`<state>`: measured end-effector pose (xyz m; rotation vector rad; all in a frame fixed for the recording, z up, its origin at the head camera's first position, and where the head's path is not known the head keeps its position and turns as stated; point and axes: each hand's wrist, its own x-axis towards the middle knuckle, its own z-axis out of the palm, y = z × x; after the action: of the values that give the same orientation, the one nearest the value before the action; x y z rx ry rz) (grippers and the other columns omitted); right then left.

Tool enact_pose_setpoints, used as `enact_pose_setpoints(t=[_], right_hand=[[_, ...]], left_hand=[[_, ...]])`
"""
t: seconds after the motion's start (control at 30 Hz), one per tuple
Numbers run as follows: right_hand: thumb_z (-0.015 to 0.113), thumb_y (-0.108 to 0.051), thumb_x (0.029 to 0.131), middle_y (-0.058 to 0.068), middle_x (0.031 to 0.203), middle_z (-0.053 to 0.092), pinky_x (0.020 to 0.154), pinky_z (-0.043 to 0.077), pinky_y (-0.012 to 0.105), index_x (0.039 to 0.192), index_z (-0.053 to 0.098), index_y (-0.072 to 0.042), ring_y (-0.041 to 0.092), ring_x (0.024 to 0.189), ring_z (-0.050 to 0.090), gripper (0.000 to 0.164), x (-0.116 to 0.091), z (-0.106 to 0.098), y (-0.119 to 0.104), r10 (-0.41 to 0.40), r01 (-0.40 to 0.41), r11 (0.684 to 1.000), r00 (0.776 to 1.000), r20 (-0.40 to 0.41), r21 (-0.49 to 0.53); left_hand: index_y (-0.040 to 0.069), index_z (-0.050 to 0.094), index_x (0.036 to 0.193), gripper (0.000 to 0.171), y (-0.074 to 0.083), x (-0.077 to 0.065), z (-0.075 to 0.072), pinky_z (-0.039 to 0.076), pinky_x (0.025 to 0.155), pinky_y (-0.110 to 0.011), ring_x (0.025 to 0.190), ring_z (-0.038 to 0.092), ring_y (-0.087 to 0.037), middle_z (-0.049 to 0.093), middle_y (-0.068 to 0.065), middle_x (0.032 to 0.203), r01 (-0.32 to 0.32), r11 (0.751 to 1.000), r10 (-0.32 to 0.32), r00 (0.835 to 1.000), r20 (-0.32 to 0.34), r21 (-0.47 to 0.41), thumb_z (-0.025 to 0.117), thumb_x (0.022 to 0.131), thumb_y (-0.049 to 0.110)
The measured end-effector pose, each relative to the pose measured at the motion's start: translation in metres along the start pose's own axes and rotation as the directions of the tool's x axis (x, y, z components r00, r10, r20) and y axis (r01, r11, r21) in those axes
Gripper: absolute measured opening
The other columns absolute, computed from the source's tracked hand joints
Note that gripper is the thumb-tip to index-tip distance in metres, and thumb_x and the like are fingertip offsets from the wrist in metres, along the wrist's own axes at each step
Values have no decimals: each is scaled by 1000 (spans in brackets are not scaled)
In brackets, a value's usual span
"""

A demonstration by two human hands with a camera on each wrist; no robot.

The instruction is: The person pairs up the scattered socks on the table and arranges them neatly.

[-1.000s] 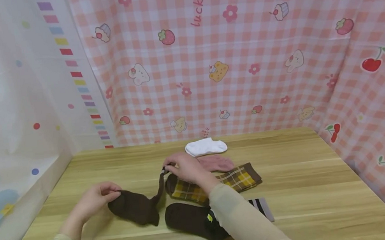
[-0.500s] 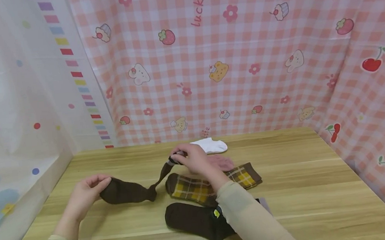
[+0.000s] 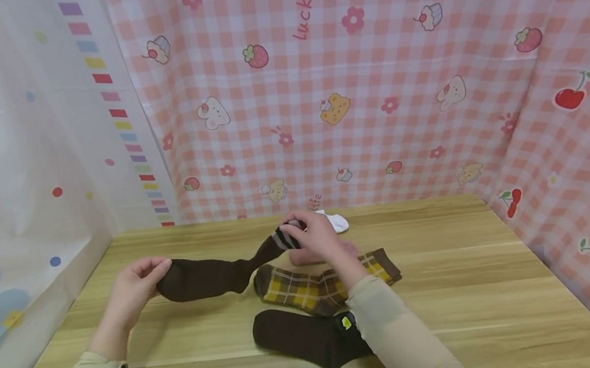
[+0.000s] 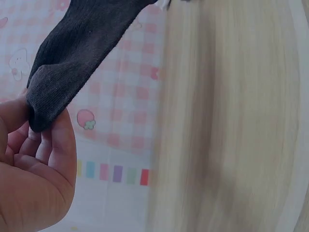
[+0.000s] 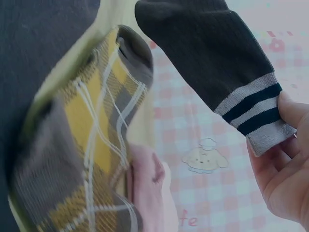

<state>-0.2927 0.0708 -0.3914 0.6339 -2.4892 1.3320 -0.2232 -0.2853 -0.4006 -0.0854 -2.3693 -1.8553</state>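
Note:
A dark brown sock (image 3: pixel 202 277) with a grey-and-black striped cuff is stretched between both hands above the left part of the table. My left hand (image 3: pixel 135 285) pinches its toe end; the left wrist view shows the toe (image 4: pixel 53 92) between thumb and fingers. At the cuff (image 5: pixel 253 108), my right hand (image 3: pixel 311 236) pinches the striped edge. Below the right forearm lies a second dark brown sock (image 3: pixel 294 334), its cuff end hidden by the sleeve. A yellow-and-brown plaid sock (image 3: pixel 295 286) lies just behind it, partly covered by the right wrist.
Behind the plaid sock lie a pink sock (image 3: pixel 308 256) and a white ankle sock (image 3: pixel 338 222), both partly hidden by the right hand. The wooden table (image 3: pixel 474 297) ends at a pink checked curtain (image 3: pixel 377 139), with more curtain at both sides.
Both hands have risen from the table; the right has moved right and away, the left slightly back. The held sock has gone from drooping and twisted to stretched out, its striped cuff now showing.

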Motion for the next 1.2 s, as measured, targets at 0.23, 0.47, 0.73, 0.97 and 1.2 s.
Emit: enact_pose_setpoints(t=[0.23, 0.47, 0.73, 0.97, 1.2], right_hand=[[68, -20, 95, 1, 96, 70, 67, 52, 34, 100, 72, -14, 15, 79, 62, 9, -6, -18, 1, -30, 30, 1000, 999, -30, 2], [66, -16, 97, 3, 95, 68, 63, 47, 32, 101, 71, -10, 16, 74, 57, 9, -14, -37, 2, 5, -3, 999, 999, -40, 55], [65, -13, 97, 10, 105, 69, 65, 47, 32, 103, 71, -6, 18, 79, 60, 11, -24, -57, 2, -27, 31, 998, 997, -77, 53], [65, -10, 97, 8, 96, 69, 61, 47, 29, 103, 70, -4, 16, 72, 58, 10, -31, -74, 7, -54, 60, 995, 996, -76, 83], [67, -9, 95, 4, 87, 66, 57, 43, 28, 98, 70, -6, 14, 65, 50, 5, -48, -94, 10, -70, 72, 997, 996, -62, 33]], left_hand=[[14, 73, 89, 13, 9, -1, 13, 54, 59, -20, 66, 60, -2, 67, 12, 76, -17, 998, 16, 999, -27, -57, 63, 97, 10], [17, 73, 89, 14, 19, -3, 25, 54, 60, -21, 67, 61, -3, 68, 12, 77, -20, 998, 20, 1000, 10, -61, 63, 98, 13], [11, 72, 91, 12, 27, -6, 40, 55, 59, -23, 65, 61, -6, 68, 7, 75, -49, 995, 52, 998, 36, -83, 63, 98, 14], [11, 72, 91, 11, 33, -7, 53, 55, 60, -24, 65, 62, -6, 68, 6, 75, -45, 993, 50, 998, 43, -113, 64, 98, 14], [2, 70, 95, 12, 36, -9, 67, 55, 59, -24, 66, 62, -8, 68, 5, 77, -49, 988, 64, 993, 98, -149, 62, 99, 10]])
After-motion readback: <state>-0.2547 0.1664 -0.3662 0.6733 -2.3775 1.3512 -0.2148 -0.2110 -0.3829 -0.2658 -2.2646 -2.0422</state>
